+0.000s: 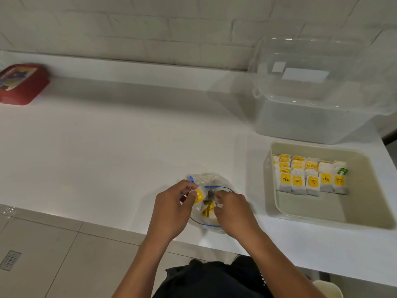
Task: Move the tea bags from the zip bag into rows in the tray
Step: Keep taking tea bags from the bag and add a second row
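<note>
Both hands — left hand (pixel 171 208); right hand (pixel 233 211) — grip zip bag (pixel 211 179).

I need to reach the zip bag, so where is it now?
In the head view the zip bag lies on the counter near its front edge, between the left hand and right hand, left of the tray.

Dim, even indoor light falls on the white desk (pixel 107 147), with soft shadows beside the clear plastic storage box (pixel 311 108); glare streaks its lid, the red plastic container (pixel 23 84) at left is smeared, and wide-angle distortion bends the edges
</note>
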{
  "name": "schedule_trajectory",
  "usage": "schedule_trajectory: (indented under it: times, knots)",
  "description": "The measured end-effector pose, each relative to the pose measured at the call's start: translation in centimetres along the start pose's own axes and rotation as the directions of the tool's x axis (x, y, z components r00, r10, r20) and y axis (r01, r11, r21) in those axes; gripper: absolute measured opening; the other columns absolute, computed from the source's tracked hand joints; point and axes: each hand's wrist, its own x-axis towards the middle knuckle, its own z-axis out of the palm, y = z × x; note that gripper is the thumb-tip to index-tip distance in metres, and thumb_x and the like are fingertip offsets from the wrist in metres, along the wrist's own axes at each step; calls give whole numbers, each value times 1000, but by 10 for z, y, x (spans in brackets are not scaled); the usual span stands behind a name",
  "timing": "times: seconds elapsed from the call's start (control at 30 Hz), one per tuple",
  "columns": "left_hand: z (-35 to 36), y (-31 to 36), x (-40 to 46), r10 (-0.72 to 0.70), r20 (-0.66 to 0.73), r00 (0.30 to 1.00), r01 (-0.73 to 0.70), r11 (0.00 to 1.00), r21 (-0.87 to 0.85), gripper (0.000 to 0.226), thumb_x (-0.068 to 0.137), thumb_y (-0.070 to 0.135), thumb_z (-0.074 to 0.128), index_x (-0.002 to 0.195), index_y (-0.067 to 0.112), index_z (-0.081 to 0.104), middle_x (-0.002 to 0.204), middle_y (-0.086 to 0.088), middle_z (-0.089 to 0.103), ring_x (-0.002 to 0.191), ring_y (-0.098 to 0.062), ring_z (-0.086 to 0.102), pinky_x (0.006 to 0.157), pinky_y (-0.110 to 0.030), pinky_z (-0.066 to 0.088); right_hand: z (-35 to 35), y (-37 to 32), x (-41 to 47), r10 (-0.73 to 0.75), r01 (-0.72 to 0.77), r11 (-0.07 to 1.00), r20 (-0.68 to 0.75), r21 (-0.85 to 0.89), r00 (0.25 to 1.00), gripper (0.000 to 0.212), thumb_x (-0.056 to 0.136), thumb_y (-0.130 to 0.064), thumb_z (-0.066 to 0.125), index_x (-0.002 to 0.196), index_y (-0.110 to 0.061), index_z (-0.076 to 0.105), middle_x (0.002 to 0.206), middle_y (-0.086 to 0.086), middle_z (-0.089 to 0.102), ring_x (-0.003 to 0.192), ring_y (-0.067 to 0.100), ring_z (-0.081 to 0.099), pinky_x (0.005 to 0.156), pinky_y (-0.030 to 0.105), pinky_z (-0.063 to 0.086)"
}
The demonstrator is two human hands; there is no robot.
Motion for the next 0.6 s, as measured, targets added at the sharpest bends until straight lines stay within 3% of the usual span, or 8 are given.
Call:
schedule_trajectory:
  times: [0.17,0.47,0.6]
  knots:
    - [5,-3,-1,77,-14,997,-76,995,65,22,94,18,67,98,39,73,88,19,69,81,-2,63,70,-9,45,14,-4,5,-26,19,995,-69,-98,997,34,92,-36,64,126,-31,60,120,-7,66,106,18,64,80,26,49]
    - [4,-3,-2,136,-22,990,-128,969,211,22,95,19,66,104,38,73,92,19,66,80,1,62,68,-7,43,14,-3,6,-51,43,993,-72,-111,996,8,93,-32,62,101,-30,63,101,-8,67,90,17,63,71,27,49]
    - [3,0,-4,143,-52,988,-131,975,181,23,95,18,64,107,37,72,92,19,65,80,1,64,70,-13,47,9,1,4,-43,42,999,-52,-27,998,4,93,-29,59,93,-27,63,94,-10,66,87,16,61,71,29,51]
